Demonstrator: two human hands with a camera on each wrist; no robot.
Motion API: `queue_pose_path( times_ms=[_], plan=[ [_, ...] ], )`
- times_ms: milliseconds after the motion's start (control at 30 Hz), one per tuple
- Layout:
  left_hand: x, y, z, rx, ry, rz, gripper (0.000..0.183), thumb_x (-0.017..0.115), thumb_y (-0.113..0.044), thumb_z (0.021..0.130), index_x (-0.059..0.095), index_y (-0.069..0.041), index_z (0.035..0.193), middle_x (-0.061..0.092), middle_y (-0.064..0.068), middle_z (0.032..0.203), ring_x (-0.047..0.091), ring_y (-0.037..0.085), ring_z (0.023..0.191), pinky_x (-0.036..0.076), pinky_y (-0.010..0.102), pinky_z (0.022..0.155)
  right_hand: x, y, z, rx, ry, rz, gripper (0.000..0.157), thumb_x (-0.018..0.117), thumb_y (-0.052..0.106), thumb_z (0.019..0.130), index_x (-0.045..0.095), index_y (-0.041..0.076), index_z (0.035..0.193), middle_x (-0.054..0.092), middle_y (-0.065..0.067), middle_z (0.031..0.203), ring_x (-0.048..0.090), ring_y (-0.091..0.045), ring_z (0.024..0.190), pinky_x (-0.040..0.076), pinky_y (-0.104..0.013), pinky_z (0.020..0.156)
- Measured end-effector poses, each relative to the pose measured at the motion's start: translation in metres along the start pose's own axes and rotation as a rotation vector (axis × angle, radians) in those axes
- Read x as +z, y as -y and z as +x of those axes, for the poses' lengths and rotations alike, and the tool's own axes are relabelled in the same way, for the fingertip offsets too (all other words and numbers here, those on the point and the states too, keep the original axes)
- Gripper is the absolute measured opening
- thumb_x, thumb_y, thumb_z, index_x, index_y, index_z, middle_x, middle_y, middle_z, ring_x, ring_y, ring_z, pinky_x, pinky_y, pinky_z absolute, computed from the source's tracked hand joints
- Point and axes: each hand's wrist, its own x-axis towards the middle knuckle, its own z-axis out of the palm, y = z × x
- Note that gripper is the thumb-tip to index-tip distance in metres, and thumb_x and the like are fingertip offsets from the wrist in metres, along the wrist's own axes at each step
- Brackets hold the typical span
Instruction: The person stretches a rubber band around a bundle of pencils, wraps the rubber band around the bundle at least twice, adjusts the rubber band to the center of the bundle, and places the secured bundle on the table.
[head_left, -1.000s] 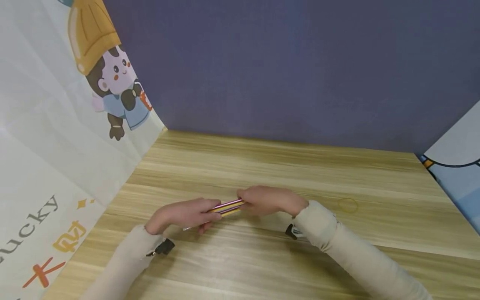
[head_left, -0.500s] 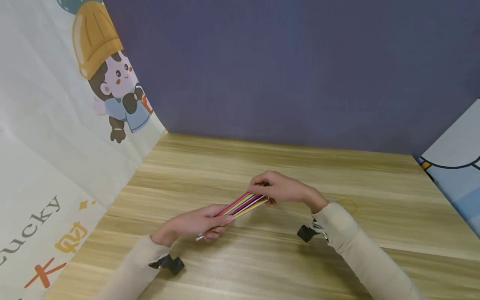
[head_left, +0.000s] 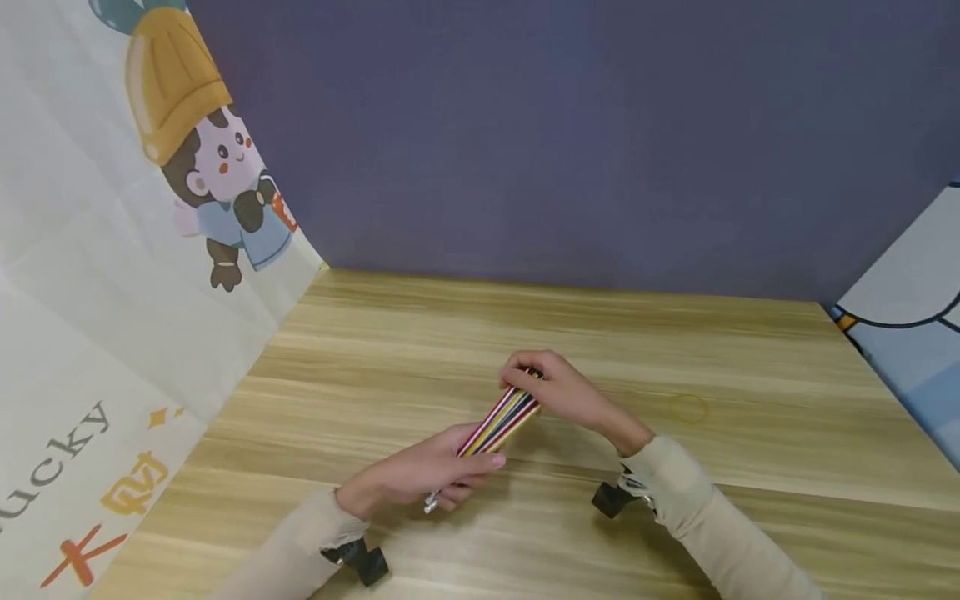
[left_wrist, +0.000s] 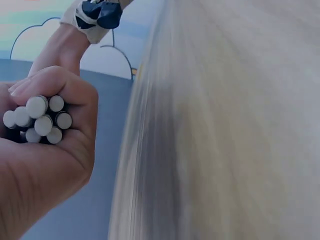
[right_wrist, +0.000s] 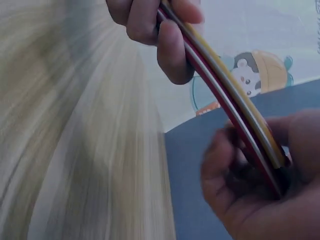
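Note:
A bundle of striped pencils (head_left: pixel 501 423) slants up and away over the table, held between both hands. My left hand (head_left: pixel 429 467) grips its near, lower part, with the thumb along the top. In the left wrist view, several round white pencil ends (left_wrist: pixel 42 120) stick out of that fist. At the far, upper end my right hand (head_left: pixel 568 393) curls its fingers and thumb round the bundle. In the right wrist view the pencils' red, yellow and silver sides (right_wrist: pixel 225 85) show between the hands, and the right hand (right_wrist: pixel 270 195) covers their tips.
A thin yellow rubber band (head_left: pixel 687 408) lies on the wooden table (head_left: pixel 420 333), right of the right hand. A dark blue panel (head_left: pixel 570 150) rises behind the table. A white printed sheet (head_left: pixel 90 275) stands along the left side.
The bundle has turned to a steeper slant, and more of its length shows. My right hand has risen to the far end and moved rightward; the left hand has moved right and nearer.

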Motion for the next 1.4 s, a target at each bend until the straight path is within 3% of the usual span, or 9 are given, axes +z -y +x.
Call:
queue_pose_path(
  times_ms=[133,200,300,433,667,833,1067,1267,1400],
  plan=[
    [0.004,-0.001,0.009,0.006,0.002,-0.014,0.027,0.048,-0.030,0.107,0.042,-0.004,0.114,0.035,-0.004,0.066,0.030,0.005,0.047,0.026,0.018,0.038,-0.008,0.002,-0.004,0.031,0.050,0.118,0.039,0.044,0.034,0.108,0.056,0.010,0.136,0.067,-0.013,0.112,0.065,-0.027,0.092,0.055,-0.031,0.078],
    [0.006,-0.002,0.014,0.021,0.012,-0.035,0.024,0.046,-0.031,0.107,0.042,-0.008,0.107,0.037,-0.004,0.067,0.031,0.004,0.047,0.026,0.017,0.038,-0.015,0.004,-0.005,0.057,0.062,0.210,0.049,0.039,0.040,0.108,0.043,0.012,0.148,0.062,-0.013,0.129,0.062,-0.031,0.113,0.054,-0.037,0.092],
    [0.009,-0.004,0.020,0.039,0.024,-0.081,0.024,0.046,-0.032,0.107,0.043,-0.009,0.102,0.038,-0.005,0.067,0.032,0.003,0.047,0.027,0.017,0.038,-0.029,0.007,-0.007,0.072,0.043,0.295,0.057,0.033,0.049,0.107,0.038,0.014,0.152,0.053,-0.008,0.144,0.050,-0.030,0.132,0.046,-0.044,0.107],
    [0.010,-0.006,0.025,0.044,0.018,-0.118,0.026,0.046,-0.033,0.107,0.043,-0.007,0.104,0.037,-0.005,0.066,0.033,0.003,0.045,0.028,0.017,0.037,-0.047,0.009,-0.015,0.037,0.057,0.303,0.063,0.021,0.052,0.108,0.040,0.010,0.151,0.049,-0.007,0.149,0.043,-0.024,0.139,0.032,-0.046,0.118],
    [0.010,-0.009,0.029,0.036,-0.008,-0.153,0.025,0.048,-0.033,0.106,0.044,-0.009,0.103,0.034,-0.005,0.064,0.030,0.002,0.044,0.024,0.018,0.036,-0.048,0.011,-0.017,0.017,0.067,0.206,0.060,0.024,0.049,0.109,0.046,0.010,0.148,0.050,-0.007,0.149,0.043,-0.017,0.139,0.034,-0.038,0.117],
    [0.012,-0.009,0.033,0.037,-0.029,-0.151,0.027,0.049,-0.034,0.106,0.044,-0.007,0.105,0.035,-0.005,0.064,0.030,0.002,0.043,0.023,0.018,0.036,-0.043,0.007,-0.015,0.014,0.058,0.169,0.055,0.030,0.045,0.109,0.044,0.010,0.149,0.049,-0.002,0.149,0.040,-0.015,0.141,0.033,-0.040,0.118],
    [0.011,-0.011,0.040,0.073,-0.064,-0.091,0.034,0.048,-0.038,0.106,0.044,-0.004,0.108,0.037,-0.004,0.062,0.030,0.006,0.040,0.025,0.021,0.032,-0.043,0.001,-0.012,-0.009,-0.011,0.231,0.041,0.059,0.020,0.102,0.052,0.011,0.141,0.063,-0.008,0.131,0.064,-0.027,0.116,0.054,-0.040,0.097],
    [0.009,-0.013,0.040,0.078,-0.087,-0.077,0.039,0.051,-0.040,0.104,0.045,-0.002,0.108,0.037,-0.004,0.060,0.030,0.006,0.039,0.025,0.022,0.030,-0.042,-0.002,-0.010,-0.043,-0.049,0.282,0.036,0.050,0.017,0.106,0.053,0.002,0.138,0.064,-0.016,0.129,0.065,-0.031,0.115,0.056,-0.038,0.093],
    [0.009,-0.013,0.042,0.082,-0.105,-0.065,0.039,0.052,-0.043,0.103,0.046,-0.005,0.096,0.038,-0.004,0.057,0.031,0.007,0.037,0.026,0.023,0.030,-0.037,-0.002,-0.007,-0.069,-0.077,0.239,0.038,0.054,0.017,0.104,0.053,0.000,0.138,0.063,-0.015,0.131,0.062,-0.031,0.120,0.055,-0.034,0.095]
  ],
)
